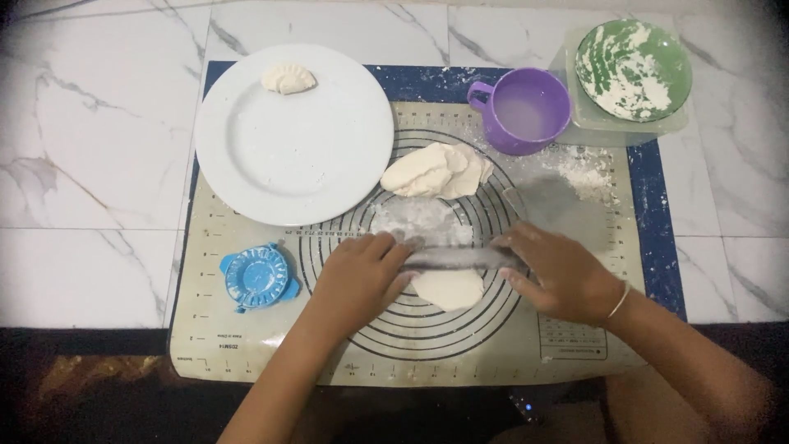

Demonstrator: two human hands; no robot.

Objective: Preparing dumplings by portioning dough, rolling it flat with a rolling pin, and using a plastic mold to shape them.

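Two hands press on a rolling pin point(460, 257) laid across a flat dough round point(449, 289): the left hand point(359, 275) and right hand point(559, 271) rest palms down at either end, fingers spread flat, not clenched. The round lies mid-mat, on the ringed part of a beige, blue-edged mat point(246, 345) spread over a white marble floor point(82, 164). Above it sits a dough lump point(436, 170) amid scattered flour. A white plate point(288, 156) carries one dumpling point(288, 79). A blue press point(258, 277) lies left; a purple cup point(526, 110) and green flour bowl point(633, 70) stand top right.
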